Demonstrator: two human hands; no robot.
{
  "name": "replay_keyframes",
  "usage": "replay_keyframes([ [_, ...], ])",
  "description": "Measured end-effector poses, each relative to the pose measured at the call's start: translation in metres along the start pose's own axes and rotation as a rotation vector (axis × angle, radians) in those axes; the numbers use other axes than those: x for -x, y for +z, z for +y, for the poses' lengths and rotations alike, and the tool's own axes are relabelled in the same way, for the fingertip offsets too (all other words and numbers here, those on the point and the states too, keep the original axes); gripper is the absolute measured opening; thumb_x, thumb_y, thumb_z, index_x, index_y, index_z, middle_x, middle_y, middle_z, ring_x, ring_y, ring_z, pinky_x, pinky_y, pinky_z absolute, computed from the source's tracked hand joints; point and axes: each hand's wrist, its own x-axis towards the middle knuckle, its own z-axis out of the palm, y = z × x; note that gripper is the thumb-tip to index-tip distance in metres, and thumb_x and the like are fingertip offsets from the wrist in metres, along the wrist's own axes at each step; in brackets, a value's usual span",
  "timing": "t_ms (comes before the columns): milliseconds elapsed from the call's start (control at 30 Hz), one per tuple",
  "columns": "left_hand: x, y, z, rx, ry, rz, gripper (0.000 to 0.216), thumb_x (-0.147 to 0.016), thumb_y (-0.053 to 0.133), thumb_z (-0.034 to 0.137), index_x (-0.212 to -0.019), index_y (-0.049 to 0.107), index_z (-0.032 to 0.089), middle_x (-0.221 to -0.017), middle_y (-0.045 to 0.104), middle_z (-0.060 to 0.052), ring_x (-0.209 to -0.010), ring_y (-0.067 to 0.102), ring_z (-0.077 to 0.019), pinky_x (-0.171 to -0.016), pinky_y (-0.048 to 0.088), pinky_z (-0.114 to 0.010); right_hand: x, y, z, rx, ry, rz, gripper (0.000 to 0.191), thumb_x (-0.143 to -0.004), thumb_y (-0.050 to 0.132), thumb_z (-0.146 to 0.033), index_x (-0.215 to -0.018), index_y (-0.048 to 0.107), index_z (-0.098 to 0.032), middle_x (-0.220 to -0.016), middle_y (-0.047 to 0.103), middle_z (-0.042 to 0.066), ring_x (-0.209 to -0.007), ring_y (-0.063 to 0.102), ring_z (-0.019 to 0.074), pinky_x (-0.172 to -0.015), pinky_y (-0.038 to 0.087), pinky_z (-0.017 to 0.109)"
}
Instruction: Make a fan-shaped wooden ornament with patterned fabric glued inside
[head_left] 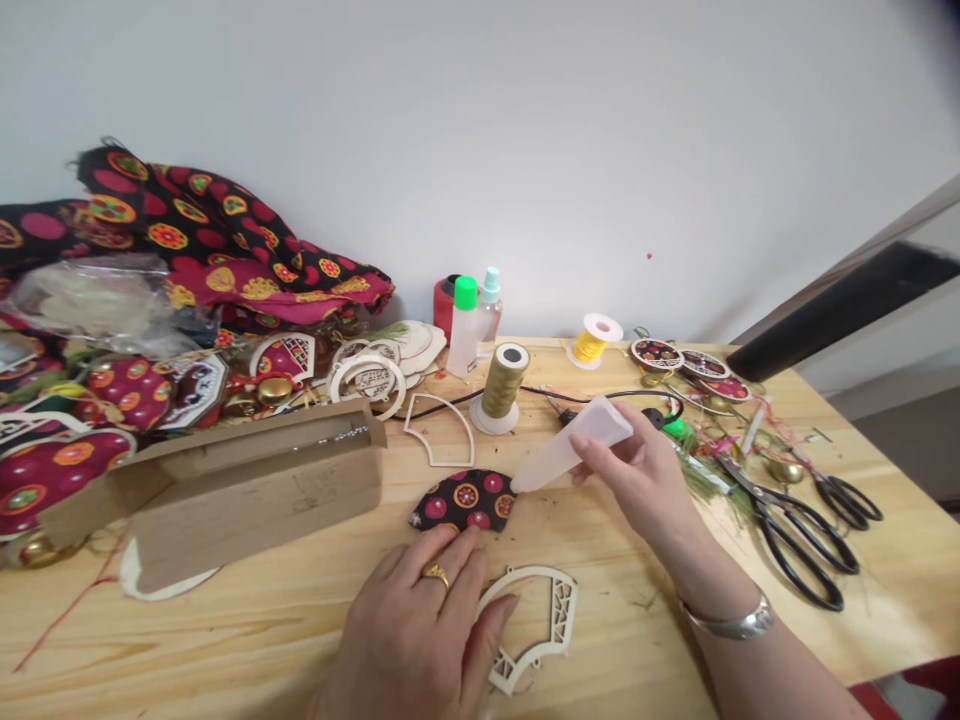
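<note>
My right hand (626, 465) is closed around a translucent white squeeze bottle (559, 452), tilted down to the left. Its narrow tip is at the right edge of a fan-shaped piece of black patterned fabric (465, 497) lying on the table. The fingertips of my left hand (416, 625) rest on or against the fabric's lower edge, fingers stretched out. Partly behind the left thumb lies a pale fan-shaped lattice frame (562, 612). A thinner, plain fan-shaped outline (471, 440) lies just beyond the fabric.
An open cardboard box (255, 525) stands left, before piled patterned cloth (225, 215) and ornaments. An olive thread spool (504, 385), green-capped bottle (463, 330) and yellow spool (591, 345) stand behind. Large scissors (795, 535) lie right, below a black tube (840, 310).
</note>
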Motion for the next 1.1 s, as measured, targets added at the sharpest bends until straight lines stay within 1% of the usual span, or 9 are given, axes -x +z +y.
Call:
replay_keyframes([
  [200,-0.003,-0.003,-0.001,-0.002,0.044,-0.024,0.021,-0.085,0.057,0.024,-0.092,0.071,0.009,-0.092,0.078,-0.01,-0.081,0.069,-0.0296,-0.063,0.058,-0.042,0.01,-0.009,-0.007,0.271,-0.288,-0.083,0.039,-0.069,0.077,-0.025,-0.105,0.06,-0.024,-0.085,0.062,0.001,-0.068,0.059,0.0161,-0.059,0.051,0.027],
  [300,-0.005,-0.005,-0.001,0.002,0.053,-0.027,0.021,-0.085,0.057,0.023,-0.093,0.071,0.009,-0.092,0.078,-0.01,-0.081,0.069,-0.0293,-0.063,0.058,-0.042,0.011,-0.011,-0.008,0.337,-0.34,-0.107,0.042,-0.068,0.078,-0.023,-0.106,0.061,-0.024,-0.087,0.063,0.002,-0.071,0.059,0.017,-0.064,0.051,0.028],
  [367,-0.005,-0.005,-0.001,0.004,0.056,-0.033,0.021,-0.085,0.057,0.023,-0.094,0.071,0.009,-0.092,0.078,-0.01,-0.082,0.069,-0.0294,-0.063,0.058,-0.042,0.009,-0.009,-0.006,0.267,-0.292,-0.082,0.038,-0.069,0.077,-0.025,-0.104,0.06,-0.024,-0.084,0.063,0.001,-0.068,0.06,0.0162,-0.061,0.052,0.028],
  [500,-0.004,-0.004,-0.001,0.001,0.055,-0.033,0.021,-0.085,0.057,0.024,-0.093,0.071,0.009,-0.091,0.078,-0.01,-0.082,0.068,-0.0298,-0.063,0.058,-0.042,0.001,-0.006,-0.001,0.027,-0.097,-0.001,0.029,-0.072,0.076,-0.033,-0.094,0.06,-0.021,-0.074,0.064,-0.001,-0.057,0.061,0.0136,-0.054,0.054,0.026],
  [667,-0.002,-0.004,-0.001,-0.007,0.052,-0.029,0.022,-0.086,0.057,0.024,-0.094,0.07,0.009,-0.092,0.078,-0.01,-0.082,0.068,-0.0293,-0.065,0.057,-0.042,-0.007,-0.007,0.0,-0.228,0.073,0.05,0.031,-0.068,0.08,-0.038,-0.081,0.063,-0.016,-0.067,0.068,0.001,-0.051,0.062,0.012,-0.049,0.054,0.023],
  [800,-0.002,-0.004,-0.001,0.0,0.044,-0.035,0.021,-0.086,0.057,0.024,-0.094,0.071,0.009,-0.092,0.078,-0.009,-0.083,0.068,-0.0289,-0.067,0.057,-0.042,-0.008,-0.007,-0.004,-0.448,0.193,0.005,0.029,-0.063,0.083,-0.035,-0.07,0.066,-0.014,-0.057,0.065,0.001,-0.047,0.06,0.0096,-0.046,0.052,0.017],
  [933,-0.002,-0.003,-0.001,0.009,0.034,-0.032,0.021,-0.086,0.057,0.024,-0.093,0.071,0.009,-0.092,0.078,-0.009,-0.083,0.068,-0.029,-0.066,0.056,-0.042,-0.007,-0.006,-0.005,-0.636,0.202,-0.039,0.024,-0.064,0.083,-0.032,-0.07,0.067,-0.016,-0.057,0.065,-0.002,-0.046,0.058,0.0078,-0.045,0.052,0.015],
  [1000,-0.001,-0.003,0.0,0.013,0.006,-0.024,0.021,-0.087,0.056,0.023,-0.094,0.07,0.009,-0.092,0.077,-0.009,-0.084,0.068,-0.0296,-0.068,0.056,-0.042,-0.006,-0.006,-0.004,-0.649,0.203,-0.07,0.024,-0.064,0.083,-0.033,-0.071,0.068,-0.016,-0.058,0.066,-0.002,-0.044,0.057,0.0077,-0.044,0.051,0.015],
  [1100,-0.001,-0.003,0.001,0.03,-0.018,-0.014,0.019,-0.086,0.057,0.022,-0.093,0.07,0.01,-0.093,0.078,-0.009,-0.085,0.068,-0.0297,-0.07,0.055,-0.043,-0.003,-0.004,-0.001,-0.557,0.227,-0.149,0.027,-0.066,0.082,-0.035,-0.073,0.067,-0.014,-0.059,0.066,0.0,-0.045,0.058,0.0085,-0.045,0.052,0.017],
])
